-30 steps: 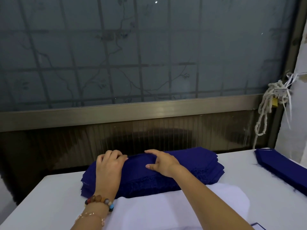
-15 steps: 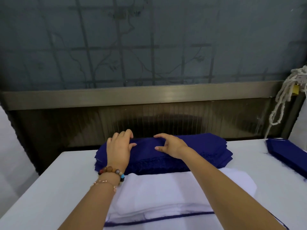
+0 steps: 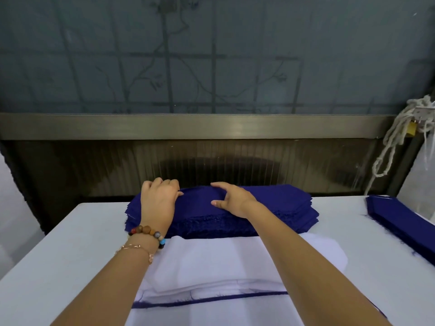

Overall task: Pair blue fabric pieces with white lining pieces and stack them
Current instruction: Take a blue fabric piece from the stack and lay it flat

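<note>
Blue fabric pieces (image 3: 277, 208) lie in a thick stack at the far edge of the white table (image 3: 70, 243), close to the dark panel below the window. The stack's long axis runs left to right across the view, and its frayed near edge faces the person. The left hand (image 3: 159, 203) sits on the stack's left end, fingers curled over its far edge and gripping it. The right hand (image 3: 235, 201) rests on top near the middle, thumb and forefinger arched apart on the top piece; whether they pinch it cannot be told. White lining pieces (image 3: 211, 262) lie just in front, touching the stack's near edge, under both forearms. Bare tabletop shows to the left of both piles. A second blue pile (image 3: 404, 222) lies well apart at the table's right edge.
</note>
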`<action>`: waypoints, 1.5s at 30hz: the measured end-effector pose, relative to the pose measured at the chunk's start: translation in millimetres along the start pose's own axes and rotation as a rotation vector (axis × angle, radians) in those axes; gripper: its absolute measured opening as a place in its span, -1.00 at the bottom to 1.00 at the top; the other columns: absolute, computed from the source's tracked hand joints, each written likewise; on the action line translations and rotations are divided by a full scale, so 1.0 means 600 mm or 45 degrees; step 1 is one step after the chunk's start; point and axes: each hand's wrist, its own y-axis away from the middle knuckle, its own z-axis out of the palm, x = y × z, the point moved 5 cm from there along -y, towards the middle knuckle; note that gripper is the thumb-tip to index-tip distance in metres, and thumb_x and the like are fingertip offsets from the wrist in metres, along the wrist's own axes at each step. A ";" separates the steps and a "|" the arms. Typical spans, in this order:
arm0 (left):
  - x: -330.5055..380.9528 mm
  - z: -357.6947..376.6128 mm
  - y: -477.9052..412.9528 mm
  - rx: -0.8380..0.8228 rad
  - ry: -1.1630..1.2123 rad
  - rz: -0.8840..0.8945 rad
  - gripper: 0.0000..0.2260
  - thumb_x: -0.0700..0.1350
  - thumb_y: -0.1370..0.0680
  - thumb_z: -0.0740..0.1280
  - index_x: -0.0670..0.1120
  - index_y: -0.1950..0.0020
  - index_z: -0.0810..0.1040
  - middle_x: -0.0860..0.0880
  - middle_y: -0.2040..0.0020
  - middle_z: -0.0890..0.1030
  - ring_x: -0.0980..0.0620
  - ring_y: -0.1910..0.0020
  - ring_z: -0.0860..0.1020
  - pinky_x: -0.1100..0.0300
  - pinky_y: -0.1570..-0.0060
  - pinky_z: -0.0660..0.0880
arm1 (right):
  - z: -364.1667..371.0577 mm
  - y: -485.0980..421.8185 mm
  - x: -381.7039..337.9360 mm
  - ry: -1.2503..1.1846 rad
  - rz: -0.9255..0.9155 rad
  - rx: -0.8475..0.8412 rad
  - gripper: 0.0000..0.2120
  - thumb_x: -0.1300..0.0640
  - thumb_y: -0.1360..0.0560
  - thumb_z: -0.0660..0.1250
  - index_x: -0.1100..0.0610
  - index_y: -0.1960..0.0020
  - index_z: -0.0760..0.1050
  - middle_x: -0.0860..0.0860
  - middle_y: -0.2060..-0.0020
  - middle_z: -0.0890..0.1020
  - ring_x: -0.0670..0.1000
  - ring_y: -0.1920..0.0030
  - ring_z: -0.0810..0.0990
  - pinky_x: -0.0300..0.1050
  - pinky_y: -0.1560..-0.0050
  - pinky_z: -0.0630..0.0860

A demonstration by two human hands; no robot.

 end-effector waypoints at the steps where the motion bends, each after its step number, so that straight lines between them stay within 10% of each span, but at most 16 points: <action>1: 0.000 -0.004 -0.002 0.015 -0.003 0.043 -0.91 -0.08 -0.54 0.38 -0.08 0.12 0.59 -0.03 0.18 0.62 -0.07 0.10 0.53 0.05 -0.01 0.31 | -0.001 0.000 0.000 0.005 -0.003 -0.002 -0.42 -0.06 -0.56 0.30 -0.14 -0.52 0.16 0.13 -0.24 0.54 0.14 -0.22 0.52 0.03 -0.21 0.49; 17: -0.092 -0.016 -0.006 -0.226 -0.302 -0.020 -0.60 0.32 -0.55 0.11 0.04 -0.04 0.49 0.04 -0.01 0.53 0.01 -0.08 0.45 0.02 -0.15 0.25 | -0.001 0.003 -0.001 0.034 0.004 0.014 -0.52 -0.07 -0.55 0.32 -0.13 -0.41 0.25 0.00 0.12 0.51 0.08 0.03 0.57 0.01 -0.04 0.57; 27: -0.110 -0.028 -0.003 -0.109 0.378 -0.180 -0.88 -0.16 -0.51 0.41 -0.04 0.09 0.47 0.00 0.21 0.54 0.00 0.19 0.50 0.15 0.20 0.42 | 0.001 -0.001 -0.001 0.046 -0.006 0.022 -0.51 -0.06 -0.55 0.31 -0.13 -0.43 0.25 0.11 -0.12 0.58 0.04 0.02 0.53 -0.07 0.00 0.53; 39: -0.130 -0.001 0.010 -0.128 0.172 -0.282 -0.87 -0.06 -0.61 0.27 -0.07 -0.02 0.58 -0.08 0.11 0.63 -0.01 0.17 0.50 0.19 0.19 0.38 | 0.001 0.002 -0.001 0.043 -0.033 0.036 -0.51 -0.06 -0.56 0.30 -0.12 -0.44 0.25 0.03 0.04 0.56 0.01 0.07 0.56 -0.08 0.02 0.54; 45: -0.125 -0.006 0.038 0.195 0.570 -0.450 -0.83 -0.17 -0.60 0.28 -0.16 -0.02 0.67 -0.12 0.10 0.67 -0.02 0.14 0.54 0.16 0.11 0.46 | 0.002 -0.001 -0.002 0.109 -0.061 -0.002 -0.50 -0.06 -0.58 0.26 -0.14 -0.48 0.21 0.10 -0.21 0.56 0.11 -0.15 0.54 -0.06 -0.04 0.49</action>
